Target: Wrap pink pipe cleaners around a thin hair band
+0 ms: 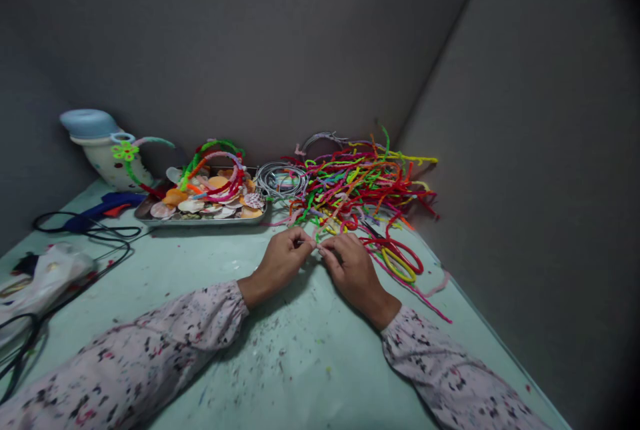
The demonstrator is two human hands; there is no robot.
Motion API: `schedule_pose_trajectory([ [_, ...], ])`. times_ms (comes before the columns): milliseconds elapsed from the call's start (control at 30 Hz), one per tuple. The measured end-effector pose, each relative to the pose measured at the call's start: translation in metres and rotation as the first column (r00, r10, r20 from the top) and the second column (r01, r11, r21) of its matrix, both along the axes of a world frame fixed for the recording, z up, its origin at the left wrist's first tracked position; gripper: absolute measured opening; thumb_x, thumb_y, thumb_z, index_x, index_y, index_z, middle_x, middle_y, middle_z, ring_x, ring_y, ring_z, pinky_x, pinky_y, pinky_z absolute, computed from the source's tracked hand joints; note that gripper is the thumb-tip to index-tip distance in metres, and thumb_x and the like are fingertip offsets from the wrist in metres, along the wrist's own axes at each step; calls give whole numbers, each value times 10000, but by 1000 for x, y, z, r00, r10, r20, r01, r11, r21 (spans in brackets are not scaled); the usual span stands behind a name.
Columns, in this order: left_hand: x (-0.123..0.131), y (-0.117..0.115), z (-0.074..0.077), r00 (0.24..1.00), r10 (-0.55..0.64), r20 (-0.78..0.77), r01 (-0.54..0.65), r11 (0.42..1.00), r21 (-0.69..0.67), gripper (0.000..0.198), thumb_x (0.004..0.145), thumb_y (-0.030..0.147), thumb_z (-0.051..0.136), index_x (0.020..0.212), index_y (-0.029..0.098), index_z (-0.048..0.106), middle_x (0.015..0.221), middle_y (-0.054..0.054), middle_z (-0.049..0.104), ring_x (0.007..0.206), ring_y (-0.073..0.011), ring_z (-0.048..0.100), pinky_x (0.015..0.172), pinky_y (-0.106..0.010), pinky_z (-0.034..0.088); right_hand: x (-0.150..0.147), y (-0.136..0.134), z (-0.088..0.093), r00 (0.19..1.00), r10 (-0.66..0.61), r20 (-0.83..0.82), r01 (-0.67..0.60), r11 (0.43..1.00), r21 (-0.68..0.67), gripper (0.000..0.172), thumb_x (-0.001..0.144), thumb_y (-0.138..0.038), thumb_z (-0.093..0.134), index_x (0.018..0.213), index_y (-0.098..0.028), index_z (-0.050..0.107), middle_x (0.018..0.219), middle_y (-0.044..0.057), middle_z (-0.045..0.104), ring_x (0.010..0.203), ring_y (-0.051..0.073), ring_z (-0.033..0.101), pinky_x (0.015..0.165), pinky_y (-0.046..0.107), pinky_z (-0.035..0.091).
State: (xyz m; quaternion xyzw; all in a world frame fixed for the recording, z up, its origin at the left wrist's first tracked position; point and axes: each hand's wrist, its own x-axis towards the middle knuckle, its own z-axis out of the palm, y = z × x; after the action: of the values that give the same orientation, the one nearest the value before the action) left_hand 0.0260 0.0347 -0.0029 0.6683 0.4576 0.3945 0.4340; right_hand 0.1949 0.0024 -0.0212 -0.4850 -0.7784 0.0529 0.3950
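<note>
My left hand (283, 260) and my right hand (354, 273) meet fingertip to fingertip over the pale green table (300, 357). Both are closed in a pinch. A small piece of pink and green pipe cleaner (317, 238) shows at the fingertips; which hand grips it I cannot make out. Just beyond my hands lies a tangled heap of colourful pipe cleaners (363, 173). Scissors with red and yellow handles (399, 265) rest to the right of my right hand.
A metal tray (210, 221) of seashells holds colourful pipe-cleaner rings. Beside it is a wire coil (281, 180). At the left are a blue-lidded container (107, 150), a blue tool (103, 210), black cable (95, 275) and a plastic bag (53, 277). Grey walls stand behind and right.
</note>
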Motion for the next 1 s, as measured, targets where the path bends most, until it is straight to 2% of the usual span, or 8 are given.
schedule_pose_trajectory([
  [300,1,-1,-4,999,-25,-41,27,998,57,191,798,318,572,732,144,617,612,21,555,571,-111,475,542,-219,349,0,1,2,1000,7,-8,-7,1000,15,101,917,-235,532,954,-218,625,919,52,654,902,220,548,828,376,437],
  [467,1,-2,-3,994,39,-99,-26,991,135,226,818,336,554,696,153,604,608,17,557,567,-110,476,539,-216,345,0,1,2,1000,2,-1,-2,1000,4,117,927,-229,512,934,-217,628,902,52,649,886,218,543,812,377,433],
  [733,1,0,-6,985,93,-145,-77,990,116,206,788,278,532,630,149,562,576,27,518,556,-104,451,527,-212,319,0,0,1,999,32,19,-32,999,4,90,916,-240,545,938,-197,621,902,54,647,893,215,535,813,370,429],
  [867,2,0,-6,984,77,-158,-61,993,104,244,809,296,520,618,147,547,574,28,501,562,-105,445,524,-212,318,0,1,2,999,51,10,-51,999,16,86,907,-219,558,943,-195,631,916,55,651,899,213,542,817,369,429],
  [1000,2,-4,-4,988,21,-154,2,989,147,228,853,348,519,768,149,589,678,10,562,603,-112,491,549,-216,366,1,2,3,999,20,-25,-20,999,27,86,907,-192,547,922,-198,632,899,49,651,881,209,542,809,367,429],
])
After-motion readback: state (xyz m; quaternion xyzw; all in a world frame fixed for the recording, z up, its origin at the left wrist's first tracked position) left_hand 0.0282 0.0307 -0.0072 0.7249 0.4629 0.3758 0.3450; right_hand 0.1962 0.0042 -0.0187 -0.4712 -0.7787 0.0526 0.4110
